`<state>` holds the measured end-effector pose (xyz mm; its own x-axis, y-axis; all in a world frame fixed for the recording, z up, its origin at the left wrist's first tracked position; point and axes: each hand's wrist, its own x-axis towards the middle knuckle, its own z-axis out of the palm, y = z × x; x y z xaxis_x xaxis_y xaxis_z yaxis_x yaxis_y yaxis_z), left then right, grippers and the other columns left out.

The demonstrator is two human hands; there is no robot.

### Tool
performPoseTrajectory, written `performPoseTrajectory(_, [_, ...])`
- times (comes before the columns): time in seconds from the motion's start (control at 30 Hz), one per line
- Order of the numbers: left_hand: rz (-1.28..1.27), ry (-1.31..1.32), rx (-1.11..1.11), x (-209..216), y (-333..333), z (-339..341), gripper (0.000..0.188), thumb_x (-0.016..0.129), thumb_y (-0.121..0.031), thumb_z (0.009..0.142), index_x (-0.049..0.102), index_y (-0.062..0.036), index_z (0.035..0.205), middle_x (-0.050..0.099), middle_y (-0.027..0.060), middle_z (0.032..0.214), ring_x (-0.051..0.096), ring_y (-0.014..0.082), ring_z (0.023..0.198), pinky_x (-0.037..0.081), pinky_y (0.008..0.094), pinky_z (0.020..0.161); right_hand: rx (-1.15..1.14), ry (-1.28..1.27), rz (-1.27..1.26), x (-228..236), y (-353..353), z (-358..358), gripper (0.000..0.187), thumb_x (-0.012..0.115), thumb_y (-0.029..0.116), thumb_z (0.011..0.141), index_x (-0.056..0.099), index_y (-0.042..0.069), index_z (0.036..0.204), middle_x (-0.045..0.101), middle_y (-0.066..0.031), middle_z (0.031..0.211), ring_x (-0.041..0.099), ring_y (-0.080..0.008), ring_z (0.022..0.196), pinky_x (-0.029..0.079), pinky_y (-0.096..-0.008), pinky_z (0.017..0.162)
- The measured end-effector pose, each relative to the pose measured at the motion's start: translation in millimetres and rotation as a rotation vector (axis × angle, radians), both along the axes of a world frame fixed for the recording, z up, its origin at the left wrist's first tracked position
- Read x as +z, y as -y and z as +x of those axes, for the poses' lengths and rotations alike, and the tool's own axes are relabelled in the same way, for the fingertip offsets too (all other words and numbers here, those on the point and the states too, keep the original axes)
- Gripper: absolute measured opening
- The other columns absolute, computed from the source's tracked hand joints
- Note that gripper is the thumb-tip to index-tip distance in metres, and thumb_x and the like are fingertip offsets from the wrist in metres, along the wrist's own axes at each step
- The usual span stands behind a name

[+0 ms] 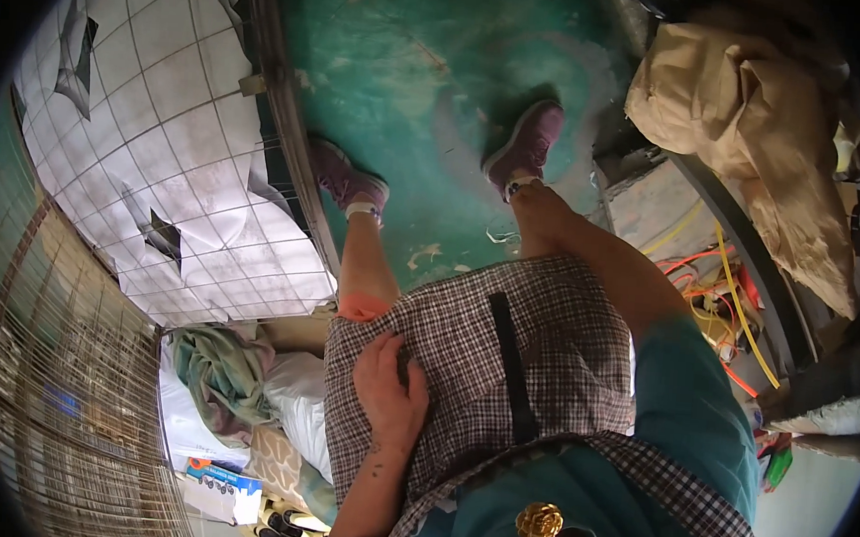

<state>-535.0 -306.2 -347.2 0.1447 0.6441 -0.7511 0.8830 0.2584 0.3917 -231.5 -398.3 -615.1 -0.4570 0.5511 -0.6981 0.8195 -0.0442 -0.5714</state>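
My left hand (390,390) rests on the checked apron (444,359) spread over my lap, just above the left knee. Its fingers point forward, slightly bent, with a gap beside the thumb, and I see nothing held. A dark strip (513,369) runs down the apron's middle. Out of view is my right hand; only teal clothing (690,406) shows on that side. A gold flower-shaped pendant (539,523) hangs at the near edge. My feet, in purple sneakers (536,136), stand apart on the floor.
The green floor (415,48) is scuffed. White sheets behind a wire grid (163,100) fill the left, above bundled cloth (219,368) and a blue-and-white box (225,491). Brown paper (731,100) drapes at far right, over yellow and orange cords (722,299) beside a dark curved edge.
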Motion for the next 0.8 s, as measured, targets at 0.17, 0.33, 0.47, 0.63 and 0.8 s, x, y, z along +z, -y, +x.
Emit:
performPoseTrajectory(0.17, [-0.014,0.011,-0.012,-2,-1,2,0.034,0.057,-0.009,0.071,0.053,-0.0020,0.104,0.053,0.0159,0.109,0.049,0.0329,0.100,0.035,0.0414,0.089,0.040,0.174,-0.147,15,2,2,0.022,0.050,0.014,0.075,0.058,0.003,0.093,0.060,-0.0145,0.095,0.058,-0.0291,0.088,0.048,-0.0381,0.073])
performPoseTrajectory(0.33, [-0.008,0.017,-0.007,0,-7,3,0.033,0.057,-0.009,0.071,0.052,-0.0019,0.104,0.053,0.0156,0.108,0.049,0.0331,0.100,0.036,0.0414,0.088,0.092,0.173,-0.141,22,-9,6,0.019,0.048,0.014,0.073,0.059,0.003,0.085,0.057,-0.0158,0.092,0.054,-0.0304,0.091,0.046,-0.0393,0.074])
performPoseTrajectory(0.47, [-0.026,0.011,-0.011,-2,-6,3,0.033,0.057,-0.009,0.071,0.052,-0.0018,0.104,0.054,0.0157,0.107,0.049,0.0332,0.100,0.036,0.0415,0.088,0.164,0.181,-0.084,-3,-8,-7,0.018,0.047,0.013,0.075,0.059,0.004,0.085,0.058,-0.0142,0.090,0.054,-0.0309,0.090,0.047,-0.0391,0.072])
performPoseTrajectory(0.63, [-0.022,0.009,-0.013,-4,-3,4,0.033,0.057,-0.009,0.071,0.053,-0.0021,0.103,0.054,0.0159,0.107,0.050,0.0327,0.100,0.036,0.0415,0.088,0.085,0.114,-0.009,-1,14,1,0.016,0.047,0.013,0.076,0.060,0.005,0.081,0.059,-0.0125,0.085,0.057,-0.0276,0.082,0.047,-0.0376,0.069])
performPoseTrajectory(0.8, [-0.017,0.008,-0.003,-3,-5,2,0.033,0.057,-0.008,0.071,0.053,-0.0020,0.103,0.054,0.0157,0.106,0.050,0.0326,0.099,0.036,0.0414,0.088,0.151,0.099,0.208,-3,1,-4,0.015,0.048,0.013,0.076,0.061,0.006,0.079,0.060,-0.0121,0.083,0.060,-0.0238,0.074,0.049,-0.0360,0.063])
